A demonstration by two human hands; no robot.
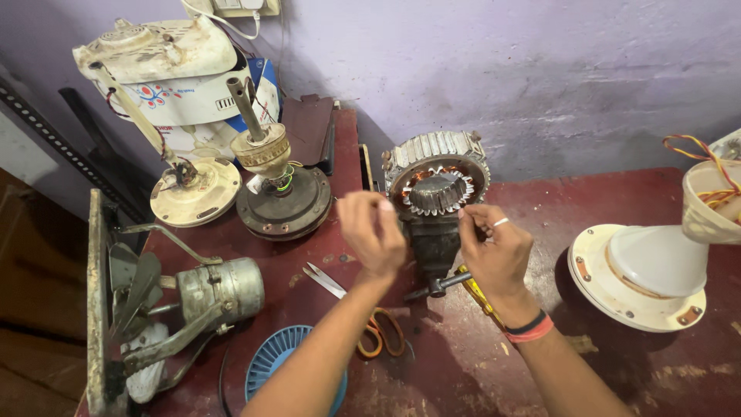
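A fan motor stator (437, 182) with copper windings and a grey laminated core stands upright on a dark motor housing (433, 245) at the middle of the red table (633, 371). My left hand (373, 231) has its fingers curled together at the stator's left edge. At the lower right rim of the stator is my right hand (496, 249), which wears a ring and red and black wristbands, fingers pinched. Whether either hand grips a wire or small part is hidden.
Scissors with orange handles (369, 320) and a yellow-handled screwdriver (477, 293) lie near my wrists. Left are a ceiling fan motor (278, 193), a cream fan base (194, 193), an exhaust fan (177, 305) and a blue grille (279, 359). A white fan base (644, 274) stands right.
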